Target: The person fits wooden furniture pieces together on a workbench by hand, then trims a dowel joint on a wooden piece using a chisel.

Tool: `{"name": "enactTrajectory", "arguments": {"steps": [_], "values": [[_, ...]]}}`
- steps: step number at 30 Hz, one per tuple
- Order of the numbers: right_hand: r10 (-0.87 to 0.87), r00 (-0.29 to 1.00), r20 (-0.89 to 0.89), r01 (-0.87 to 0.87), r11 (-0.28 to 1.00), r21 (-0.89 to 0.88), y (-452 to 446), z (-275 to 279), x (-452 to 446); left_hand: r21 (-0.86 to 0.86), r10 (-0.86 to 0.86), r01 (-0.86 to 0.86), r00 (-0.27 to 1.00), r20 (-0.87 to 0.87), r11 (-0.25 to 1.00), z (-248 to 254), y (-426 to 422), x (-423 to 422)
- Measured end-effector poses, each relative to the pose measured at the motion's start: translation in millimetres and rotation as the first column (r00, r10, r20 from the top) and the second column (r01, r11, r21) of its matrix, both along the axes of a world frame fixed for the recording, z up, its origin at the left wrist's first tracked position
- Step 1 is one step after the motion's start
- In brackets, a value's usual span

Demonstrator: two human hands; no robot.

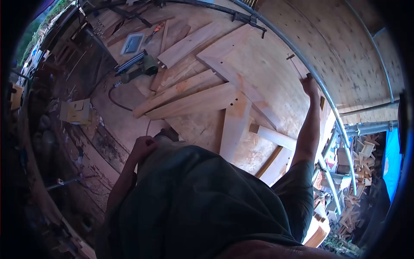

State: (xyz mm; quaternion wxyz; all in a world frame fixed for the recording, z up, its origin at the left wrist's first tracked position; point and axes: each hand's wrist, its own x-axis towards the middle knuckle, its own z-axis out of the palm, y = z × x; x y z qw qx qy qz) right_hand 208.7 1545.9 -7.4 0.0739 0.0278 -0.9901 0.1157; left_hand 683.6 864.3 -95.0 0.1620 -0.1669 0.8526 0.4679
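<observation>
My right hand [308, 83] is stretched out to the far right, its fingers closed around the near end of a pale wooden piece [297, 66]. That piece points away from me, with a small dark part at its far end. My left hand [145, 146] hangs close to my body at the lower left, fingers curled; whether anything is in them is hidden. Between the hands lie long cut boards [194, 103]. A wide tapered board [235, 129] with dark holes and a pale timber [274, 136] lie nearer my right arm.
A nail gun [140, 69] with a hose lies at the upper left, near a clear-lidded container [132, 43] and an orange-handled tool [158, 28]. A cardboard box [76, 111] sits at left. A metal pipe [302, 62] curves along the right edge, with wood offcuts [360, 172] beyond.
</observation>
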Motion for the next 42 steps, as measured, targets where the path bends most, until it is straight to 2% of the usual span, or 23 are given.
{"name": "enactTrajectory", "arguments": {"steps": [3, 4, 5, 7, 8, 9, 10, 11, 12, 13, 15, 18, 21, 25, 30, 32, 33, 35, 36, 37, 39, 41, 42], "values": [[0.039, 0.970, 0.240, -0.039, 0.999, -0.005, -52, -64, -20, 0.248, -0.022, 0.003, 0.997, 0.075, 0.969, 62, 19, -31], [0.049, 0.947, 0.319, -0.062, 0.998, 0.031, -64, -78, -22, 0.324, -0.116, 0.090, 0.991, 0.060, 0.942, 89, 25, -46], [0.056, 0.956, 0.288, -0.060, 0.998, 0.006, -74, -89, -21, 0.405, -0.207, 0.176, 0.978, 0.034, 0.897, 113, 32, -63], [0.054, 0.973, 0.223, -0.050, 0.998, -0.023, -88, -102, -14, 0.573, -0.398, 0.439, 0.894, -0.203, 0.692, 144, 42, -94], [0.028, 0.969, 0.245, -0.029, 1.000, 0.004, -93, -104, -10, 0.624, -0.456, 0.550, 0.829, -0.324, 0.555, 151, 46, -111], [-0.012, 0.987, 0.159, 0.008, 1.000, 0.026, -89, -113, -11, 0.654, -0.481, 0.643, 0.754, -0.447, 0.399, 154, 51, -127], [-0.047, 0.996, 0.074, 0.044, 0.998, 0.046, -81, -130, -14, 0.658, -0.474, 0.716, 0.675, -0.566, 0.234, 160, 54, -141], [-0.082, 0.997, -0.005, 0.082, 0.995, 0.063, -78, -145, -10, 0.625, -0.472, 0.760, 0.623, -0.624, 0.176, 171, 57, -154], [-0.222, 0.975, 0.004, 0.221, 0.974, 0.050, -87, -137, -3, 0.592, -0.466, 0.797, 0.571, -0.676, 0.117, 187, 58, -162], [-0.178, 0.975, -0.133, 0.191, 0.977, 0.090, -86, -139, 8, 0.545, -0.452, 0.837, 0.507, -0.734, 0.053, 202, 59, -172], [-0.237, 0.933, -0.271, 0.218, 0.971, -0.096, -85, -154, 32, 0.476, -0.384, 0.879, 0.430, -0.817, -0.028, 227, 54, -177], [-0.333, 0.920, -0.208, 0.252, 0.908, -0.334, -160, -119, 123, 0.440, -0.286, 0.892, 0.398, -0.872, -0.100, 236, 40, -184], [-0.367, 0.922, -0.120, 0.291, 0.864, -0.412, -228, -111, 223, 0.414, -0.236, 0.894, 0.371, -0.898, -0.170, 237, 27, -198], [-0.349, 0.935, -0.063, 0.310, 0.892, -0.330, -308, -105, 313, 0.415, -0.215, 0.866, 0.365, -0.906, -0.280, 232, 7, -222], [-0.371, 0.927, -0.050, 0.340, 0.890, -0.305, -336, -127, 345, 0.391, -0.231, 0.849, 0.326, -0.917, -0.355, 230, -9, -244], [-0.384, 0.920, -0.070, 0.335, 0.868, -0.368, -337, -126, 345, 0.379, -0.221, 0.856, 0.317, -0.922, -0.352, 225, -11, -257], [-0.369, 0.927, -0.075, 0.328, 0.889, -0.319, -335, -128, 346, 0.374, -0.214, 0.864, 0.317, -0.924, -0.338, 220, -13, -263], [-0.373, 0.925, -0.065, 0.336, 0.887, -0.316, -335, -128, 348, 0.411, -0.234, 0.882, 0.360, -0.903, -0.230, 206, -18, -277], [-0.365, 0.927, -0.083, 0.321, 0.890, -0.325, -336, -126, 348, 0.448, -0.267, 0.887, 0.407, -0.873, -0.113, 195, -18, -280], [-0.382, 0.921, -0.075, 0.336, 0.876, -0.346, -337, -125, 347, 0.496, -0.332, 0.865, 0.490, -0.806, 0.074, 181, -20, -277], [-0.391, 0.918, -0.065, 0.341, 0.862, -0.376, -338, -121, 348, 0.443, -0.443, 0.673, 0.732, -0.518, 0.593, 147, -15, -268], [-0.402, 0.914, -0.051, 0.352, 0.850, -0.393, -339, -119, 350, 0.189, -0.438, 0.526, 0.821, -0.366, 0.829, 92, -10, -275], [-0.405, 0.912, -0.064, 0.352, 0.854, -0.384, -338, -117, 352, -0.015, -0.485, 0.515, 0.797, -0.361, 0.857, 74, -6, -269]]}}
